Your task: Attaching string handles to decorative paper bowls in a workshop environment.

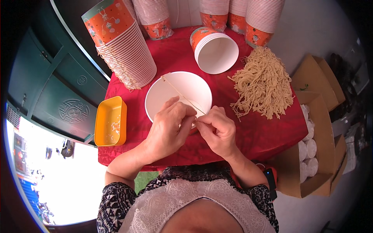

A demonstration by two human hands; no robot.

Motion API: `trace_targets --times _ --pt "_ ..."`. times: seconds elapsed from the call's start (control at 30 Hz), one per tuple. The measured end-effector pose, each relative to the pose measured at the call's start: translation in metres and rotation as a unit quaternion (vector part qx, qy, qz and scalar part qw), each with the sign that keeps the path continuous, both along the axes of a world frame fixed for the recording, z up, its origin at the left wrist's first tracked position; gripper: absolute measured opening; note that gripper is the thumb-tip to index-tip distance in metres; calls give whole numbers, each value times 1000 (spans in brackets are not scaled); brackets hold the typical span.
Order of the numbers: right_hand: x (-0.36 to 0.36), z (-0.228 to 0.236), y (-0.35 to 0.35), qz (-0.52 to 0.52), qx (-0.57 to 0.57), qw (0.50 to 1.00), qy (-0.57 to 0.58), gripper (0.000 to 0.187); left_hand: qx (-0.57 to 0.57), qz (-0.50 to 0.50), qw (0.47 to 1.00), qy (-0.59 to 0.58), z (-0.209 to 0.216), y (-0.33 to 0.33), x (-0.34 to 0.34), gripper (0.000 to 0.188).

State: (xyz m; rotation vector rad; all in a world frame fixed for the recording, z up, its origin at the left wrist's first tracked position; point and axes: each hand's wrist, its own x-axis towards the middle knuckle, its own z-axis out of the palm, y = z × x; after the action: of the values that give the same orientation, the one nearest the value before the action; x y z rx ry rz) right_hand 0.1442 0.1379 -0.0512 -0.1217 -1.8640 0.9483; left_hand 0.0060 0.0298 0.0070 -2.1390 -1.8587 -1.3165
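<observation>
A white paper bucket [155, 97] stands on the table in front of me, its open mouth facing up. A thin beige cord [184, 98] crosses that mouth from the far left rim down to my fingers. My left hand [169, 124] is closed in a pinch over the near rim, its fingertips meeting those of the other hand at the cord's near end. My right hand [218, 130] pinches the cord at the near right rim. The fingers partly hide the cord's end. To the right lies a loose heap of similar cords [266, 83].
A tall leaning stack of nested buckets [128, 54], cords hanging along it, rises at the left. A yellow tray [121, 120] holds small bits. More buckets [217, 54] lie tipped behind. Wrapped stacks [264, 19] line the back. A cardboard box [324, 128] with white round items stands right.
</observation>
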Motion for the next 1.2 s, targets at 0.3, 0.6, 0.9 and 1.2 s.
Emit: trace_targets --times 0.3,0.6,0.9,1.2 --pt "-2 -7 -9 75 -205 976 19 5 -56 3 998 34 8 -8 0 20" --pt "0 -6 -12 72 -246 967 11 4 36 26 994 99 -4 -8 7 26" --pt "6 -2 4 -101 15 994 31 10 56 30 993 96 -6 -6 6 27" --pt "3 -3 15 -124 57 991 13 22 51 13 991 121 -9 -9 6 22"
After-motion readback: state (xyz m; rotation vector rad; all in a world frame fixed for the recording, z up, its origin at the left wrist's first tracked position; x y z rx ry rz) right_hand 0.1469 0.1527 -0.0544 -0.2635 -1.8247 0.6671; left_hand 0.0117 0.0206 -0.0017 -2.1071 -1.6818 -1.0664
